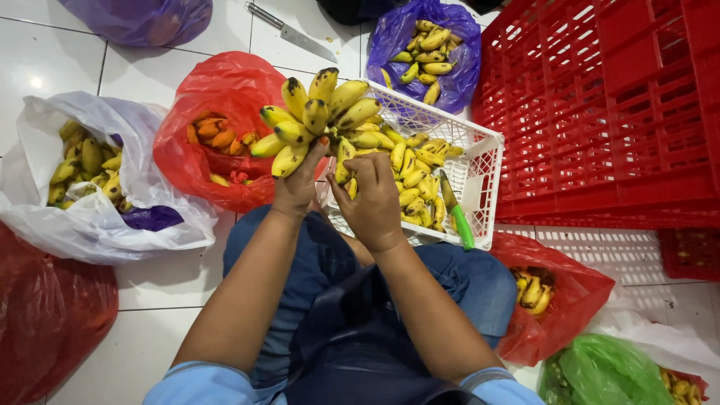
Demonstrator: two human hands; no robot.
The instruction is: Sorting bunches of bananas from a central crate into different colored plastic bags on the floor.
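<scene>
Centrally, the left hand [298, 187] grips a bunch of small yellow bananas [315, 116] from below, holding it raised above the near left corner of a white plastic basket [480, 161]. Just to its right, the right hand [375, 199] closes its fingers on single bananas at the bunch's lower right edge (the fingertips are partly hidden by the fruit). Loose bananas fill the basket, and a green-handled knife [456, 210] leans inside its right side. Left of the bunch lies a red plastic bag [225, 90] of riper, orange-tinged bananas; farther left, a white plastic bag [90, 217] holds greenish ones. Beyond the basket sits a purple plastic bag [457, 67] of bananas, with a steel knife [291, 31] on the white tiled floor [161, 285]. A red crate [607, 112] occupies the far right.
</scene>
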